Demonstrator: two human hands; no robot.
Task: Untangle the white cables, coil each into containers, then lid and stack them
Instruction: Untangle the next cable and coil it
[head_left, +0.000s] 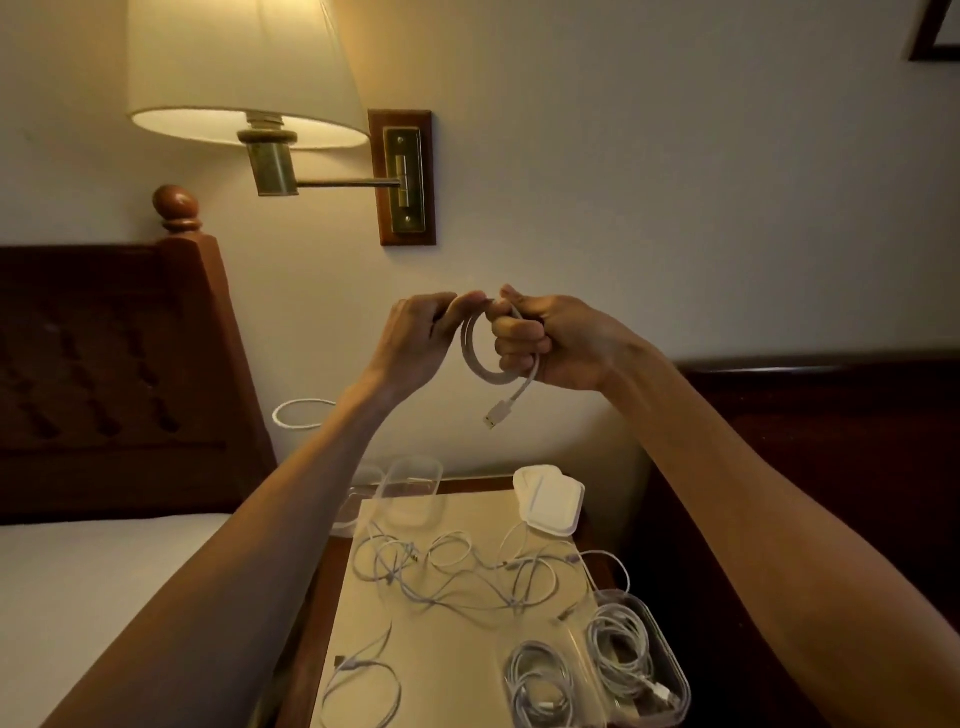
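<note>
White cable (480, 358), wound into a small coil, is held up above the nightstand (457, 649). On the coil's left, the left hand (415, 338) pinches its top; on its right, the right hand (540, 340) grips the loops in curled fingers, plug (497, 415) dangling below. Light and limp, the coil would likely spring loose unless held across all its loops. Beneath lie tangled cables (467, 566), with filled containers (597, 670) right of them.

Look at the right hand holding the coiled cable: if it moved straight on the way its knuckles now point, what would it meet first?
The right hand points left toward the left hand, which pinches the same coiled cable. It would probably meet the left hand's fingertips first; they already look nearly touching, though depth is unclear.
</note>
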